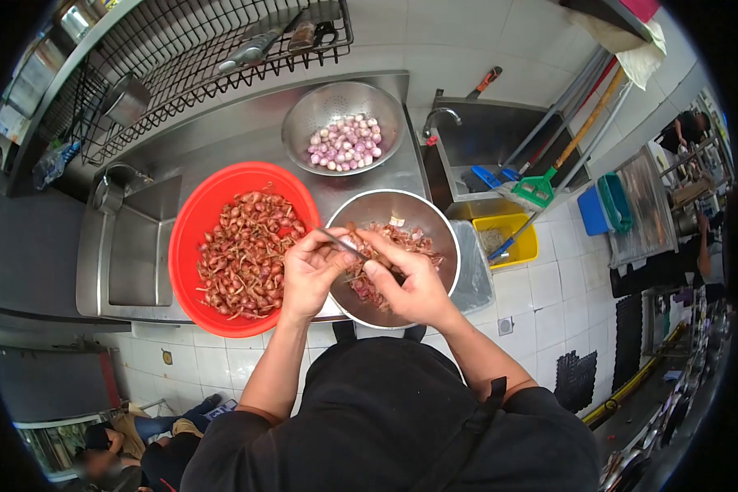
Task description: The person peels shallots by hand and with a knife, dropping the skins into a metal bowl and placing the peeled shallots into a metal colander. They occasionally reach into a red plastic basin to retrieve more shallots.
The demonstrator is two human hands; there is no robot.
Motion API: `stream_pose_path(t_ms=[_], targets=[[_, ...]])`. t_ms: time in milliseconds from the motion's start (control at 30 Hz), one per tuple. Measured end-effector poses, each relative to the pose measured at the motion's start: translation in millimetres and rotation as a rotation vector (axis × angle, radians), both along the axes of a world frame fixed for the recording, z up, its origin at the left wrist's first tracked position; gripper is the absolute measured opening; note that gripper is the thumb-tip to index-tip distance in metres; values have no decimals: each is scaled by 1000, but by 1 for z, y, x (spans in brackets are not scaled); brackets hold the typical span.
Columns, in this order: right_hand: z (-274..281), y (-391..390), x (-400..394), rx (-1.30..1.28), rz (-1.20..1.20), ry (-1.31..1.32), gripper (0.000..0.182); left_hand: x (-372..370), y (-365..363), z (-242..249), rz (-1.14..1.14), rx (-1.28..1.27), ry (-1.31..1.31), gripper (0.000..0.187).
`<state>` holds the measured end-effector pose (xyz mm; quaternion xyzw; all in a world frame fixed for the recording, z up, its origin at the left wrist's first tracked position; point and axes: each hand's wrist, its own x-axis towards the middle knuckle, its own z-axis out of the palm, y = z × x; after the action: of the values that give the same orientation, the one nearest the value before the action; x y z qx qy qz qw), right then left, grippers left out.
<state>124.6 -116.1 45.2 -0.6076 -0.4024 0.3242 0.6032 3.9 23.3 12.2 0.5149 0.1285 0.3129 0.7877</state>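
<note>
Over the steel bowl [455,250] of shallot skins [414,239], both my hands are close together. My right hand [418,287] is closed round the dark handle of a small knife [341,243], whose blade points left across my left fingers. My left hand [310,275] pinches a small shallot [351,243], partly hidden by the blade and fingers. To the left, a red basin [190,279] holds a heap of unpeeled shallots [250,254]. Behind, a perforated steel colander [303,111] contains peeled, pale purple shallots [344,143].
A sink [143,246] lies left on the steel counter, another sink [488,127] at back right. A wire rack [197,66] hangs above. Brooms and a green dustpan [535,190] lean beside a yellow bin [521,239]. Other people are at lower left and far right.
</note>
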Motion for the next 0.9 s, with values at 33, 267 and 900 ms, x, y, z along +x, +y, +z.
stream_pose_path(t_ms=[33,267,900], targets=[[-6,4,-3,100,-23,-93,36,0,0,0,15,23,-13,30],[-6,6,-6,127,-82,-182,33,1,0,3,30,116,-53,32],[-4,4,-11,145,-118,-172,40,7,-6,-9,-9,-328,-175,23]])
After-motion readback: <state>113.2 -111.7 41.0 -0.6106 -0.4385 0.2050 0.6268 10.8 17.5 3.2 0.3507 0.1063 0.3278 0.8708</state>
